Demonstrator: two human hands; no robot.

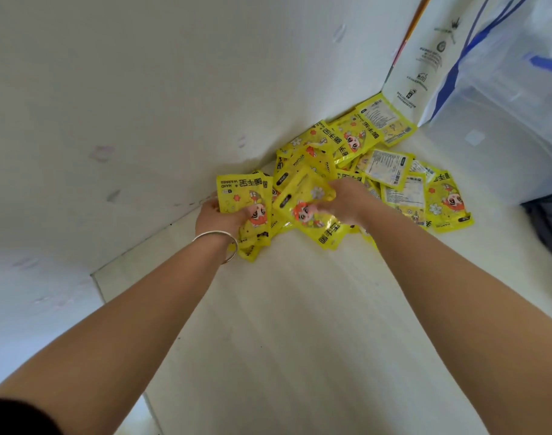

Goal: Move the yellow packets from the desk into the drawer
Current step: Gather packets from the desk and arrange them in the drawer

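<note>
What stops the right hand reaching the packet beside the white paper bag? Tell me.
Probably nothing: the packet lies uncovered farthest back, beside the bag. The right hand first has to release nearer packets.

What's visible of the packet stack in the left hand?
Stack of hand-warmer packets: glossy yellow pouches, several deep, edges fanned. Top one faces up, printed HAND WARMER, flowers and an orange-haired cartoon figure, upside down to the camera. The left hand grips its left side. It overlaps the left end of the pile above the white desk.
</note>
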